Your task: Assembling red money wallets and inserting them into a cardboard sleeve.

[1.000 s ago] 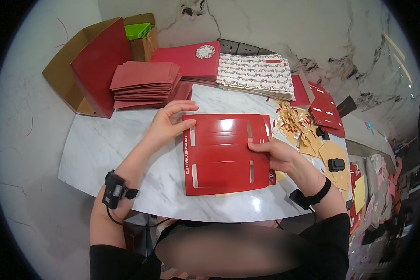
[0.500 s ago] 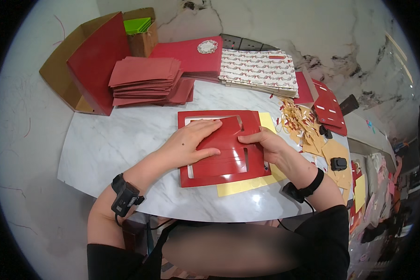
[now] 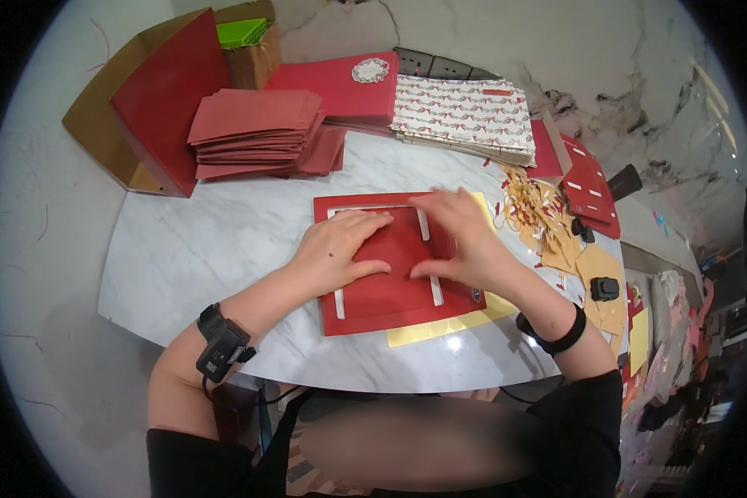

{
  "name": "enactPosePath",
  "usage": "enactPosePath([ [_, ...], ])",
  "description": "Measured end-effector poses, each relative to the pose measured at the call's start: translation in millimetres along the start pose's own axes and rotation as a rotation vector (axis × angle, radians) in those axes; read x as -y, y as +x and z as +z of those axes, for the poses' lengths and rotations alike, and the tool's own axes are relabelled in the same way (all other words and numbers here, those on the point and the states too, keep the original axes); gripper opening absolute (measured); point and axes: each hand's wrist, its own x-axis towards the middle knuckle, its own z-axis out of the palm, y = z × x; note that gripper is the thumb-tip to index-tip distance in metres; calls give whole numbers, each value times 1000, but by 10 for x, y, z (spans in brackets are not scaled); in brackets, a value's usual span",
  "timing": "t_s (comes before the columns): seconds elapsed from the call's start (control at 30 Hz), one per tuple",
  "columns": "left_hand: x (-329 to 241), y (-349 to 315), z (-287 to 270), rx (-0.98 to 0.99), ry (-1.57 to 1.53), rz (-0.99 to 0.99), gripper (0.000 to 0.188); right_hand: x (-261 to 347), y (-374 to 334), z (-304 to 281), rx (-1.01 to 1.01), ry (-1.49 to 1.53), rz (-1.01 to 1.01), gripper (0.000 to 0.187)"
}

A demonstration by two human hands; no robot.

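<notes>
A flat red card panel (image 3: 390, 297) lies in front of me, with white strips along the sides of a smaller red rectangle at its middle. My left hand (image 3: 335, 251) rests flat on the left half of that rectangle, fingers stretched out and thumb apart. Over the right side is my right hand (image 3: 465, 242), slightly blurred, fingers spread and thumb low near the right-hand strips. It grips nothing that I can see. Beneath the panel, a pale yellow sheet (image 3: 423, 334) sticks out at the right and front.
Red envelope-like pieces (image 3: 253, 133) are stacked at the back left, beside a large red board (image 3: 168, 108). Behind are red sheets (image 3: 328, 87) and patterned white sheets (image 3: 465, 116). Loose tan scraps (image 3: 544, 216) and a small black device (image 3: 604, 289) lie to the right.
My right hand has let go of the panel's right edge and moved up and inward, fingers spreading. The right-hand strips, reddish before, now show white. My left hand stays in place.
</notes>
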Motion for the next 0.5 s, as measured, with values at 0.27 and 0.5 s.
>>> enactPosePath([
  [0.27, -103, 13, -211, 65, -40, 79, 94, 0, -15, 232, 309, -51, -138, 117],
  [0.5, -135, -54, -247, 181, 153, -28, 114, -18, 57, 287, 300, -69, -144, 127],
])
